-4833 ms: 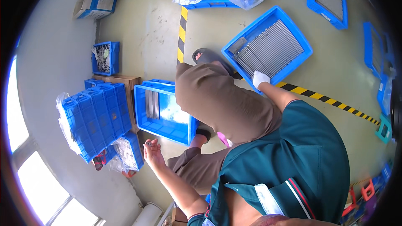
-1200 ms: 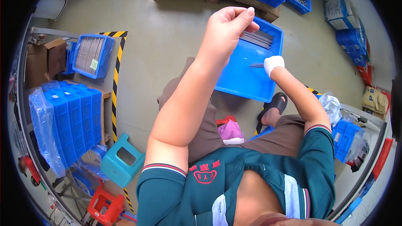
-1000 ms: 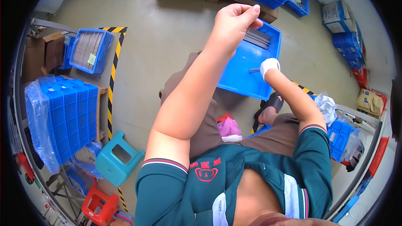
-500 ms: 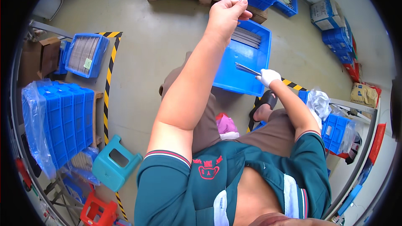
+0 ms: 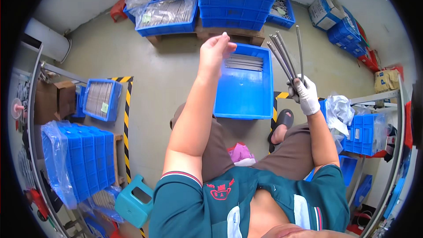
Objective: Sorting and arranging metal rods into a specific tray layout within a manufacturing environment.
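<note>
My right hand (image 5: 305,93), in a white glove with darkened fingertips, is closed around a bundle of several thin metal rods (image 5: 284,55). The rods stand up and fan out, one apart from the others. My bare left hand (image 5: 214,52) is raised at the near left of the bundle's level, above the left edge of a blue bin. Its thumb and fingers are curled together; whatever they may hold is hidden. Below and between my hands the blue bin (image 5: 244,99) sits on the floor, with a row of similar metal rods (image 5: 243,62) lying at its far end.
Stacked blue crates (image 5: 238,2) stand beyond the bin on a pallet, beside a crate of bagged rods (image 5: 169,13). More crates (image 5: 83,158) and a teal stool (image 5: 134,200) are at left. A shelf with white plastic bags (image 5: 339,110) is at right. Striped tape (image 5: 128,123) marks the floor.
My right hand has lifted the rods from low over the bin to upright, right of it. My left hand stays curled, now lower in view. The whole view has shifted.
</note>
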Tool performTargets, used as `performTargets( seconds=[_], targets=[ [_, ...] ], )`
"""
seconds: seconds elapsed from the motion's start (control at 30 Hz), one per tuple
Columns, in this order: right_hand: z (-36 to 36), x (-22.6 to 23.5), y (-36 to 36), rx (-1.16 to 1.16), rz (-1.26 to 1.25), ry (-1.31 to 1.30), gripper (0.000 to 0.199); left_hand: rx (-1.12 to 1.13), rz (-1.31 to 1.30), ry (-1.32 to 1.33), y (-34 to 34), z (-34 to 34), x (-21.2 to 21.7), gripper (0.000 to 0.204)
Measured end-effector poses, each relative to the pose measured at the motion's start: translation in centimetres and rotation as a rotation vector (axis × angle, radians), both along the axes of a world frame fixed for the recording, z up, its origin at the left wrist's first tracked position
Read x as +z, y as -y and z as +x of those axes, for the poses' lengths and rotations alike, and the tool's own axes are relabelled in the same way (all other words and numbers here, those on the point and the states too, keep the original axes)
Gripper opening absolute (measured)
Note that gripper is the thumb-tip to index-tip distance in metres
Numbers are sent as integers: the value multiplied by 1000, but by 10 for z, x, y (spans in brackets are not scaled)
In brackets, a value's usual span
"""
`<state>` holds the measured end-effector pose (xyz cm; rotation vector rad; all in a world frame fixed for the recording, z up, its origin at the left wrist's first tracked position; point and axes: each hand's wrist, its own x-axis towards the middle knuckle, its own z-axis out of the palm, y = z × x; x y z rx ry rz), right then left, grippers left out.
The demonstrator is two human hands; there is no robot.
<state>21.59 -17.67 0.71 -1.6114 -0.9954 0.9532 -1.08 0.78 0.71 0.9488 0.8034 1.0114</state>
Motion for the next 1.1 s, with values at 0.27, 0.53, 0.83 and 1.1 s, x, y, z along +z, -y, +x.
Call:
performTargets(
  seconds=[0.27,0.53,0.83,1.1],
  targets=[
    [8,-3,-1,-113,-102,-65,24,-70,31,-117,6,12,-6,31],
    [11,-6,13,-64,156,493,18,-342,144,-42,18,17,-1,31],
    [5,6,19,-40,295,871,10,-462,89,-137,26,16,-9,38],
    [-1,13,20,-39,361,1016,11,-484,62,-277,20,11,-13,35]
  ],
)
